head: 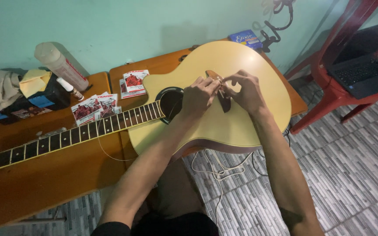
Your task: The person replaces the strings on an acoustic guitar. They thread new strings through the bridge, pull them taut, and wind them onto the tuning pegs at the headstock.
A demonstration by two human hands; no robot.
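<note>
Guitar bridge (222, 94) (dark wood): left hand (199, 97) and right hand (246, 91) fingers pinch there.

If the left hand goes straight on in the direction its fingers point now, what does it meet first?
The left hand points right, across the guitar top, with its fingertips at the dark bridge. It would most likely meet the bridge first, then the right hand just beyond. Depth is hard to judge.

Pale yellow guitar on orange-brown wood, mint-green wall behind.

Your acoustic guitar (237, 126) has a cream-yellow top, dark brown bridge (224, 100) and black fretboard (66, 137). Left of it lie red-and-white string packets (93, 107); beyond it a blue box (246, 38); right, a red chair (329, 83); below, grey-striped floor tiles (351, 175).
</note>
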